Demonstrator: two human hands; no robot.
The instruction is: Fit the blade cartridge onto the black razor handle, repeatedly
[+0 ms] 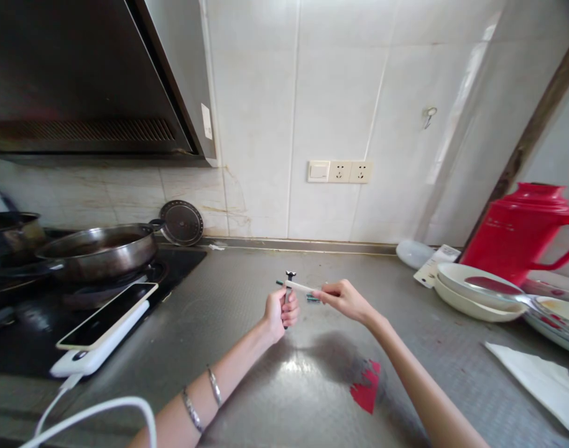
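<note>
Near the middle of the metal counter, my left hand is wrapped round the dark handle of a small upright razor, its head showing above the fingers. My right hand pinches the end of a thin white stick with a dark green tip, probably a toothbrush. The stick lies across the razor just below its head. A small teal and white item shows on the counter beneath the right fingers. Its kind is too small to tell.
A torn red piece lies near the front. At left are a phone on a white power bank, a cable and a steel pan. At right stand stacked bowls, a red thermos and white paper.
</note>
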